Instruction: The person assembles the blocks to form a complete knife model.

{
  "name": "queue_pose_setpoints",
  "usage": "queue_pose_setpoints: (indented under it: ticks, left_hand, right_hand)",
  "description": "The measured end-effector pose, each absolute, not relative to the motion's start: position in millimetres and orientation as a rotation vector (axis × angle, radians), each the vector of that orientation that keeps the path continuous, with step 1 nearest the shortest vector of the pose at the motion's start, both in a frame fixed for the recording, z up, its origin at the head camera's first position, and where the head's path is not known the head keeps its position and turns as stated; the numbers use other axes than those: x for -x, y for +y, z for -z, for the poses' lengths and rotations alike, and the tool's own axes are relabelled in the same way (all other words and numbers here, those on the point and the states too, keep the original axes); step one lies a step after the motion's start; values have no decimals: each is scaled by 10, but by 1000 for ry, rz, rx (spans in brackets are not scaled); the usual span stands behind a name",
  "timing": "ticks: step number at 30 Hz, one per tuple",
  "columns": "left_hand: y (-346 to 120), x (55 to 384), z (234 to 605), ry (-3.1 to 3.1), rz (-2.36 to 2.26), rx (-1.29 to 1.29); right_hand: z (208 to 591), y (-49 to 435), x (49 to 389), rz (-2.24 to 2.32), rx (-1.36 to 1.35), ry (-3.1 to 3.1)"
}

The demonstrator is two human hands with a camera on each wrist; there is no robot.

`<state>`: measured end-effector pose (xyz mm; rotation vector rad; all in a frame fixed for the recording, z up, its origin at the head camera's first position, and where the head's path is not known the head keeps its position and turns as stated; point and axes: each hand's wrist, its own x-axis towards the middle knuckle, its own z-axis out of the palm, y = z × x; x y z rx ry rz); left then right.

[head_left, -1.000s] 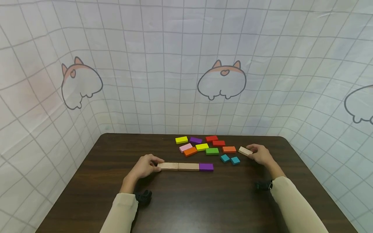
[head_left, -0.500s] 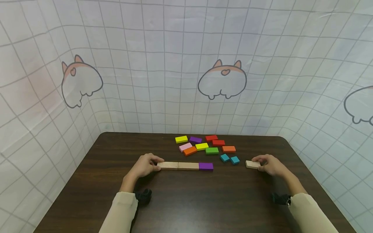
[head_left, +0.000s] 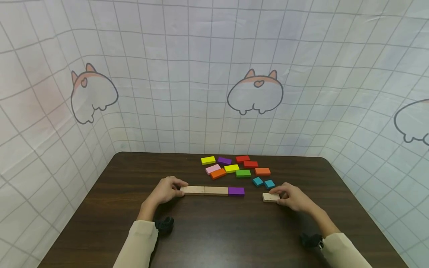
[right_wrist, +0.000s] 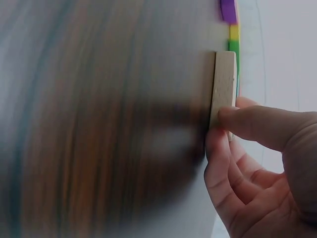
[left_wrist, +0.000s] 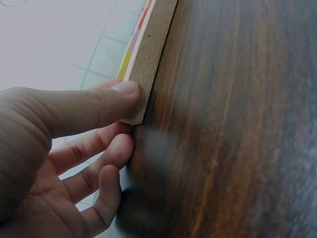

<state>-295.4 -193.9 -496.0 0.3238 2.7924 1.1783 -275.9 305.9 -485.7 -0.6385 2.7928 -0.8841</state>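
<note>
A row on the table is made of two plain wooden blocks, the left one and the middle one, with a purple block at its right end. My left hand pinches the row's left end; in the left wrist view the thumb presses the near face of the wooden block. To the right of the purple block, across a gap, my right hand pinches another plain wooden block by its right end. In the right wrist view that block lies low over the table, thumb on its near side.
Behind the row lie scattered coloured blocks, among them a green block, an orange block and a yellow block. Two small blue blocks lie just behind the right hand's block. A white grid-patterned cloth hangs around the dark table.
My right hand has carried its wooden block from beside the orange block out to the right and toward me, then left toward the purple block. My left hand has stayed at the row's end.
</note>
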Motion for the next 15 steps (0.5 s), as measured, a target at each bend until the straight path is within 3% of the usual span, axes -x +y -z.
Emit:
queue_pose_setpoints:
  ticks: [15]
  left_hand:
    - [-1951, 2950, 4972, 2791, -1175, -317]
  right_hand:
    - [4906, 2564, 2868, 894, 759, 2814]
